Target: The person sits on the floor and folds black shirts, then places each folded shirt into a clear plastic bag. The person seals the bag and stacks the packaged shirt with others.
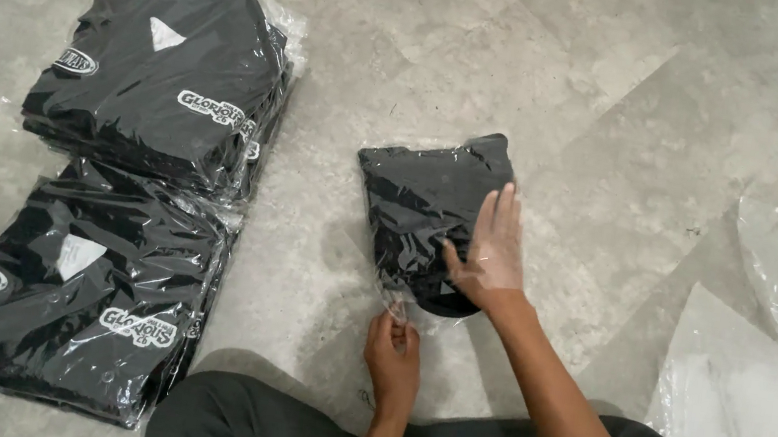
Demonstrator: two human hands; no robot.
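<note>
Dark trousers [281,430] of the seated person filled the lower edge of the view, with both forearms reaching forward over the grey floor [408,71]. Nearest of the two, the left hand [394,347] had its grip pinched together on the open lip of a clear plastic bag [394,306], while the right hand [490,252] lay flat, fingers apart and clamped on nothing, pressing down on the folded black garment [425,208] inside that bag. This bagged garment rested on the floor directly ahead of the knees, its dark collar end lying at the bag's mouth. Judged from this pose, the step in hand was seating the garment and closing the bag; a next move would call for smoothing out trapped air and folding the loose lip flat without dragging the fabric back out. Loose clear bags [765,408] lay to the right. Further left, well apart from the hands, stood two stacks of already bagged black garments, one near [88,299] and one beyond it [168,69].
</note>
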